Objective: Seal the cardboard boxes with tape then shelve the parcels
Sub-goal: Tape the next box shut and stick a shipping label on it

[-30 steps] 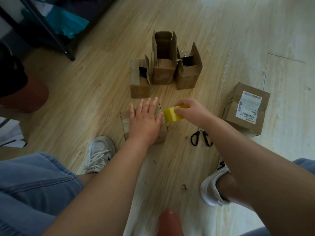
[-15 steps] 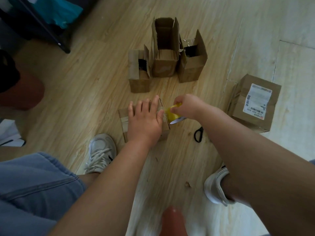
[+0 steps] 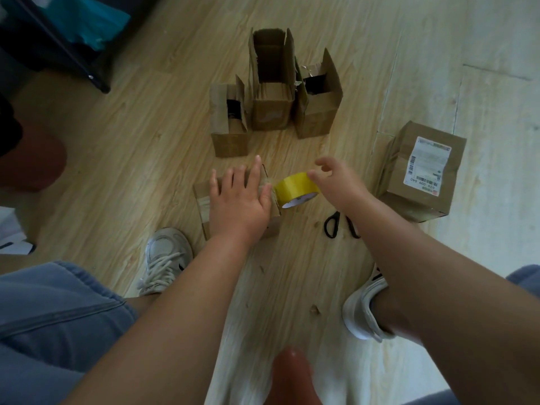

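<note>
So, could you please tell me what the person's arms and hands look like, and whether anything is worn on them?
The left forearm and right forearm are bare, with no sleeve in view. The left hand and right hand wear no gloves, and no watch, bracelet or ring shows on either.

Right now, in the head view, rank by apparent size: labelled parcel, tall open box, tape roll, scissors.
Largest first:
labelled parcel
tall open box
then tape roll and scissors, unranked: alike, scissors partly hidden.
</note>
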A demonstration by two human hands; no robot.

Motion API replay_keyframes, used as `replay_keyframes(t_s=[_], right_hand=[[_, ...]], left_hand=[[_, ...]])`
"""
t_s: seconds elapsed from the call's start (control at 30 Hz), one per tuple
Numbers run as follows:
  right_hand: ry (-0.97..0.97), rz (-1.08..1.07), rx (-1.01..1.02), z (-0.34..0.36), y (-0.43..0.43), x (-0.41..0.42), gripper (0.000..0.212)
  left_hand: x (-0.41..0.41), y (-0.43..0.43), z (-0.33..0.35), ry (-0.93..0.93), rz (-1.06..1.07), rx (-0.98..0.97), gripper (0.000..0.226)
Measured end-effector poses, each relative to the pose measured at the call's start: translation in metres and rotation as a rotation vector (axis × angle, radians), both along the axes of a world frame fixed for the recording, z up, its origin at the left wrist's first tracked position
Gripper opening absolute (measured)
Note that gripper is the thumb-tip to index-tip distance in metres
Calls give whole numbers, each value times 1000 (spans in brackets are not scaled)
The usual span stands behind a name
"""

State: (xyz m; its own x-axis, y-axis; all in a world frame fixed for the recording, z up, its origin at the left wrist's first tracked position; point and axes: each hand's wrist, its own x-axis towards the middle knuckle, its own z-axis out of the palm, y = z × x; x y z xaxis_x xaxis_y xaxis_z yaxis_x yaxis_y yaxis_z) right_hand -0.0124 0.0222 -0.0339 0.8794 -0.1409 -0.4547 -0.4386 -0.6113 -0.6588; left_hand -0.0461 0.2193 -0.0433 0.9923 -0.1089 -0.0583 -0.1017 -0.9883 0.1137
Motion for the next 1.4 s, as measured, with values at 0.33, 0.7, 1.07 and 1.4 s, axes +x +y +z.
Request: replay_keyframes(t_s=[0.33, 0.7, 1.07, 1.4], right_hand=[[382, -111, -257, -48, -45, -45, 32], [421, -184, -359, -95, -38, -46, 58], [473, -235, -358, -105, -32, -39, 34], [495, -454, 324, -53, -28, -37, 26]], left_hand=[[2, -2, -2, -73, -15, -44, 62], [2, -3, -8, -159, -3, -42, 56], [2, -3, -11, -160, 2, -25, 56], [1, -3, -6, -68, 17, -39, 60]])
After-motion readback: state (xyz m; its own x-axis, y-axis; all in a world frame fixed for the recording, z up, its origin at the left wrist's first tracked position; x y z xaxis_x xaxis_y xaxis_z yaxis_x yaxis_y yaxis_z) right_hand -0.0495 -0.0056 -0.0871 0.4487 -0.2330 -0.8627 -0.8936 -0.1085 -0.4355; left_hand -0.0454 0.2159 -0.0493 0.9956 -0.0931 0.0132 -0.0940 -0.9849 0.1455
